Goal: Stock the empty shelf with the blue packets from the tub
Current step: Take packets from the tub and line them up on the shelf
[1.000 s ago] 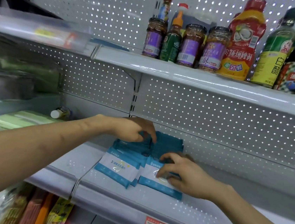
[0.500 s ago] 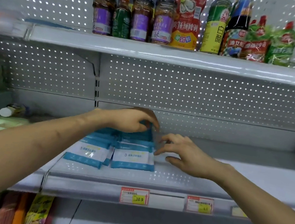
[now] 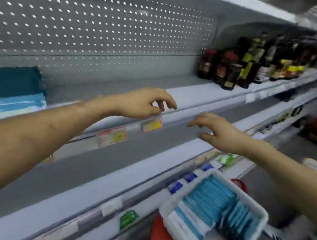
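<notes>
- My left hand point(image 3: 145, 103) hangs in the air in front of the shelf point(image 3: 196, 96). The palm is down and the fingers are loose and slightly bent. It holds nothing.
- My right hand point(image 3: 217, 130) is near it, at its 4 o'clock. It is also palm down, with the fingers spread and lightly curved, and it is empty. The two hands do not touch.
- The stack point(image 3: 8, 91) of blue packets lies on the shelf at 9 o'clock from my left hand, well apart from it, at the left edge of view. Its dark teal ends point to the back and its pale ends to the front lip.
- The white tub point(image 3: 261, 216) is at 6 o'clock from my right hand, well below it, low in front of the shelving. Something red point(image 3: 162, 238) shows under it, but I cannot tell what it is.
- The packets point(image 3: 209, 200) in the tub stand on edge in rows.
- The tags point(image 3: 152, 124) sit on the shelf's front lip at 6 to 7 o'clock from my left hand. Their print is too blurred to read.
- Dark bottles point(image 3: 239, 66) stand in a cluster on the same shelf at 2 o'clock from my left hand, well apart from it.
- The grey perforated panel point(image 3: 85, 22) backs the shelf at 11 o'clock.
</notes>
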`<action>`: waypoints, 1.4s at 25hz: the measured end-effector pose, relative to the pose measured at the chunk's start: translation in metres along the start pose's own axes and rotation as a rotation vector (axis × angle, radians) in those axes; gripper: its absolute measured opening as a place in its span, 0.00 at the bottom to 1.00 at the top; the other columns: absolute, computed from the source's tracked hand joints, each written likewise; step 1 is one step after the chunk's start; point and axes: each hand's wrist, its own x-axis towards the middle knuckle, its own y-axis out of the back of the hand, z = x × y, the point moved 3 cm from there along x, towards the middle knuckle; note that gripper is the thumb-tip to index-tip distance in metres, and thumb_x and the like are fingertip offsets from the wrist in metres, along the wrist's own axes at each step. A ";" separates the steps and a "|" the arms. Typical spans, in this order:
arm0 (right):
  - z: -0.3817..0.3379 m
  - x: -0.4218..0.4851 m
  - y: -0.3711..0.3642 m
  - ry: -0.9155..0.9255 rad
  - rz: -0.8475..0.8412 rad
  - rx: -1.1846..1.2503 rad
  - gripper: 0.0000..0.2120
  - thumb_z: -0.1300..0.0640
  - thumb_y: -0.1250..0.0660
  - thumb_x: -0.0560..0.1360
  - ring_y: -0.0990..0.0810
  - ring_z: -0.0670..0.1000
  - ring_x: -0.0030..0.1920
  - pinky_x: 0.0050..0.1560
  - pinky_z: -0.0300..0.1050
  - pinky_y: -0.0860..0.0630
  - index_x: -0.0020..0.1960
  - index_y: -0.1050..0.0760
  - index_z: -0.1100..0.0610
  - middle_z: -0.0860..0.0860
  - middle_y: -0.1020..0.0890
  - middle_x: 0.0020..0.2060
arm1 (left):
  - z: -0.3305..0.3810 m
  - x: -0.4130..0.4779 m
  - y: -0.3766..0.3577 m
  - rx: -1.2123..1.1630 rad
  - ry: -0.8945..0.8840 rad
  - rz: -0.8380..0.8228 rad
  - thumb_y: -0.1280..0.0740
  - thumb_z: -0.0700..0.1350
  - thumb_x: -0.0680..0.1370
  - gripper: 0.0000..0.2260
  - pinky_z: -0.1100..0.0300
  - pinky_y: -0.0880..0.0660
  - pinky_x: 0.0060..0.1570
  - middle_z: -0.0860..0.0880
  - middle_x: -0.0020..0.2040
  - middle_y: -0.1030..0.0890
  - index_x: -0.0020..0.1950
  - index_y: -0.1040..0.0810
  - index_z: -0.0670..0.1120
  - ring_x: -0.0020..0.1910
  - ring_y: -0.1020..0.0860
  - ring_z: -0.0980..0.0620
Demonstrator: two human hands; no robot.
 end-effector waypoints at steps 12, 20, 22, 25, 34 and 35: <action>0.010 -0.178 -0.183 -0.455 -0.382 0.218 0.20 0.53 0.31 0.79 0.21 0.49 0.54 0.60 0.48 0.24 0.70 0.27 0.49 0.48 0.22 0.62 | 0.039 0.034 -0.221 -0.166 -0.201 -0.370 0.35 0.35 0.79 0.19 0.69 0.29 0.54 0.55 0.56 0.23 0.67 0.20 0.51 0.54 0.23 0.56; -0.016 -0.174 -0.262 -0.492 -0.476 -0.075 0.24 0.45 0.32 0.76 0.24 0.60 0.58 0.52 0.55 0.23 0.68 0.32 0.52 0.53 0.29 0.60 | -0.002 0.018 -0.234 -0.190 -0.108 -0.402 0.35 0.39 0.79 0.19 0.62 0.26 0.58 0.59 0.58 0.23 0.67 0.21 0.55 0.55 0.24 0.59; -0.019 -0.171 -0.267 -0.493 -0.456 -0.148 0.23 0.45 0.32 0.75 0.24 0.61 0.57 0.51 0.55 0.23 0.66 0.32 0.53 0.53 0.28 0.60 | -0.011 0.015 -0.234 -0.184 -0.097 -0.389 0.35 0.40 0.79 0.18 0.58 0.25 0.60 0.58 0.59 0.22 0.67 0.21 0.56 0.55 0.23 0.59; -0.021 -0.165 -0.273 -0.491 -0.426 -0.182 0.23 0.48 0.32 0.74 0.23 0.61 0.56 0.51 0.56 0.22 0.66 0.31 0.54 0.54 0.28 0.60 | -0.019 0.014 -0.237 -0.190 -0.088 -0.384 0.36 0.40 0.80 0.19 0.58 0.25 0.59 0.59 0.59 0.22 0.67 0.21 0.57 0.55 0.23 0.59; -0.011 -0.165 -0.282 -0.513 -0.404 0.138 0.22 0.57 0.29 0.71 0.26 0.57 0.55 0.54 0.51 0.26 0.61 0.33 0.50 0.54 0.26 0.57 | -0.026 0.017 -0.246 -0.232 -0.076 -0.409 0.36 0.41 0.81 0.18 0.58 0.25 0.61 0.60 0.60 0.23 0.66 0.23 0.60 0.57 0.24 0.60; -0.007 -0.166 -0.282 -0.499 -0.407 0.178 0.21 0.57 0.29 0.71 0.27 0.56 0.55 0.55 0.51 0.26 0.61 0.33 0.48 0.53 0.25 0.56 | -0.026 0.019 -0.247 -0.236 -0.073 -0.411 0.36 0.41 0.81 0.18 0.58 0.25 0.61 0.60 0.60 0.23 0.66 0.23 0.61 0.58 0.24 0.60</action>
